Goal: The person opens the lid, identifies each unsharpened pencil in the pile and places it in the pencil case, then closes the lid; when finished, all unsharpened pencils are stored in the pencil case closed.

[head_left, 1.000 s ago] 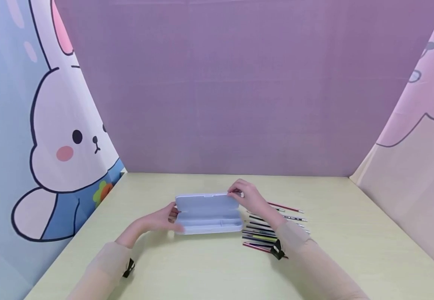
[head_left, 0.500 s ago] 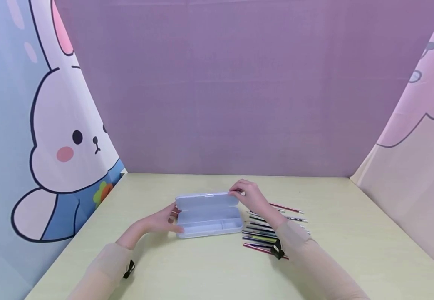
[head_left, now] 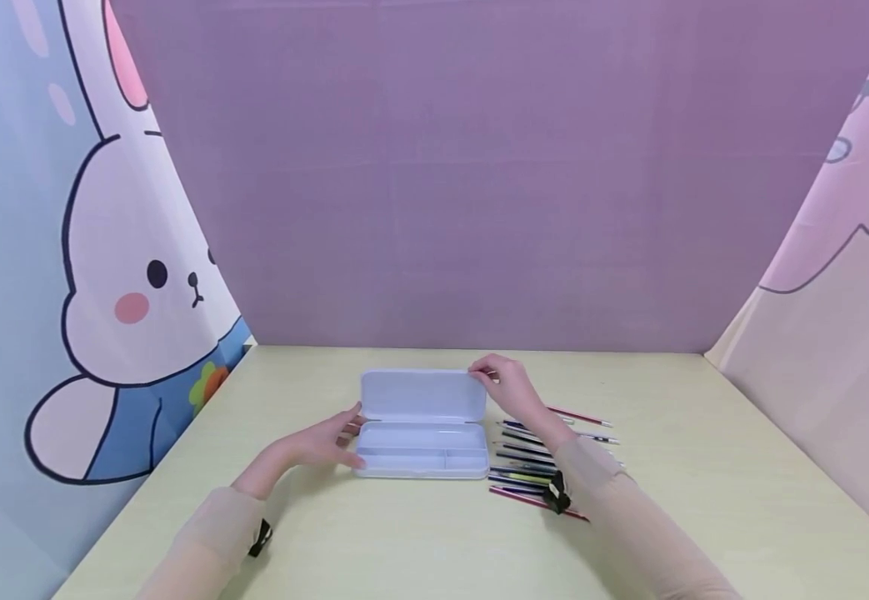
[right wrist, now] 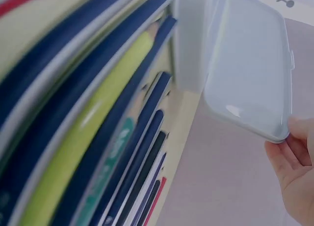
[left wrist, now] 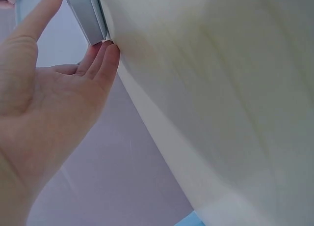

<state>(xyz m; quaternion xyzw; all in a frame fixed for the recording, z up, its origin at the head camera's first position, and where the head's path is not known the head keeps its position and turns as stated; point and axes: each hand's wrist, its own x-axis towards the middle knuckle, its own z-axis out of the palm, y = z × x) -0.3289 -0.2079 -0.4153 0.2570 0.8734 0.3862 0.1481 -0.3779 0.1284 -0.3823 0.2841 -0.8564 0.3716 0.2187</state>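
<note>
The pale pencil case (head_left: 412, 438) sits on the table (head_left: 374, 533), just left of the pencils (head_left: 520, 479). It looks light, hard and a bit slippery, and its thin lid (head_left: 422, 396) might crack if bent. The ends and the lid's rim look best to hold. The right hand (head_left: 505, 385) pinches the lid's right corner. The left hand (head_left: 322, 442), spread wide, holds the left end between thumb and fingers; how tightly is hard to tell. Half a second ago the lid leaned forward; now it tips farther back, showing more inside.
</note>
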